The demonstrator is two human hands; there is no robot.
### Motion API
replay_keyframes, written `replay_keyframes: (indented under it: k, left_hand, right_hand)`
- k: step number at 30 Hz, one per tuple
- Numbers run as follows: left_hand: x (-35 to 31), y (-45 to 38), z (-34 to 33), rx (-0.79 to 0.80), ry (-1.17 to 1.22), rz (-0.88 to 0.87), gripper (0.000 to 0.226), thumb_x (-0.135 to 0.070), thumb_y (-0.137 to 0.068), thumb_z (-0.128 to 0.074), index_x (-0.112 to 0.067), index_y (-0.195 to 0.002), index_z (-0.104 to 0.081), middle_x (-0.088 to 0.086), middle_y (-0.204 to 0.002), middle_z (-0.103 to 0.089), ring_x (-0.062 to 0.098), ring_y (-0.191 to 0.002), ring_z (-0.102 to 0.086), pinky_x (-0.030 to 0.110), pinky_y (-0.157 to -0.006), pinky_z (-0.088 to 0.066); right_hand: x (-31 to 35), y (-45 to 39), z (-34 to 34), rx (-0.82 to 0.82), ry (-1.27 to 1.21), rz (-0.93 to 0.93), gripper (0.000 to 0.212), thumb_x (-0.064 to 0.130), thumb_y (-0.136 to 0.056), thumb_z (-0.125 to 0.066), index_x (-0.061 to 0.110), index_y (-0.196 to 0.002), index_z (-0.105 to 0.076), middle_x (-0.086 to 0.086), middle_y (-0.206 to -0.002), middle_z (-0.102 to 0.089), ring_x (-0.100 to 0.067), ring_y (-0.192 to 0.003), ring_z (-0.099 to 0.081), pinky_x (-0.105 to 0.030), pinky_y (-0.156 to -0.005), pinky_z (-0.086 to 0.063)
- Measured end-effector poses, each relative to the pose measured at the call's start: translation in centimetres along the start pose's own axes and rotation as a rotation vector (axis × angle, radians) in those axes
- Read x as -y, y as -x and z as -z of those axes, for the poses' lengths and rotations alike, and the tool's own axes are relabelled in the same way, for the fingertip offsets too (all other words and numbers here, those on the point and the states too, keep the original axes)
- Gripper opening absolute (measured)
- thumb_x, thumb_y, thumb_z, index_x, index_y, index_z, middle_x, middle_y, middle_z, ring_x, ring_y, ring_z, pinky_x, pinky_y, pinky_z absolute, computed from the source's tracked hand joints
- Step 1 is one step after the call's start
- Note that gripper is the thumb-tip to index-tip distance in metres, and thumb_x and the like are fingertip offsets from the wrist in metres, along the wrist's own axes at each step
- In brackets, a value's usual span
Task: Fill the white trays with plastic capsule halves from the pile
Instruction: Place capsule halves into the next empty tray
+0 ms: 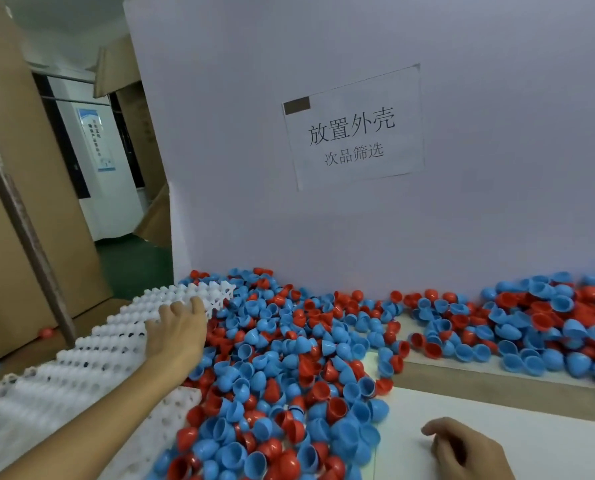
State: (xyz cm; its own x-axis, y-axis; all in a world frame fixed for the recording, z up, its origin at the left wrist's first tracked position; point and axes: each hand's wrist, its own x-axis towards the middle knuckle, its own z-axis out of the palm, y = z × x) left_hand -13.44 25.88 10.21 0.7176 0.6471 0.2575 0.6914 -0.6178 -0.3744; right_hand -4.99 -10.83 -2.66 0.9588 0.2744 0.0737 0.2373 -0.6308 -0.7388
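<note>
- Left hand (176,329): fingers hooked over the far white tray (109,344) at left, probably to drag it nearer
- Right hand (469,448): loosely curled, holding nothing, near right
- Capsule halves (289,362): piled centre, spreading far right

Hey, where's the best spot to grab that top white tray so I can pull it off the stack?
Probably the tray's far right edge, beside the pile, where the left hand already lies on it. That openwork rim juts free past the capsule halves, so fingers can hook over it from the right and above.
</note>
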Motion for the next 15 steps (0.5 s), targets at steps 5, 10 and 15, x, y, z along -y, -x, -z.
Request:
replay_keyframes:
  k: [5,10,15]
  left_hand:
    - [-1.8,4.4,6.4,-0.338,0.081,-0.067,0.079,-0.006,-0.087,-0.063,-0.008,-0.153,-0.02,0.017,-0.129,-0.05,0.031,-0.113,-0.051,0.039,-0.089,-0.048]
    - [-7.3,10.0,11.9,-0.727,0.384,-0.38,0.088,0.018,-0.056,-0.068,-0.002,-0.141,-0.053,0.024,-0.119,-0.062,0.039,-0.096,-0.062,0.045,-0.071,-0.058]
    - [-15.2,15.2,12.0,-0.9,0.528,-0.779,0.08,0.012,-0.065,-0.039,-0.011,-0.141,-0.053,0.018,-0.122,-0.068,0.035,-0.097,-0.07,0.039,-0.064,-0.062]
  right_hand:
    - [-0.3,0.2,0.2,0.023,-0.107,0.003,0.034,-0.003,-0.09,-0.056,0.028,-0.082,-0.069,0.003,-0.073,-0.07,-0.009,-0.077,-0.066,-0.008,-0.072,-0.046]
    - [-0.9,0.0,2.5,-0.012,-0.461,-0.142,0.026,0.002,-0.098,-0.054,0.019,-0.095,-0.073,-0.003,-0.076,-0.074,-0.019,-0.073,-0.069,-0.029,-0.066,-0.056]
    - [-4.0,0.2,9.4,-0.103,-1.189,-0.382,0.032,0.034,-0.097,-0.053,0.011,-0.11,-0.071,-0.015,-0.104,-0.075,-0.039,-0.101,-0.068,-0.044,-0.08,-0.05]
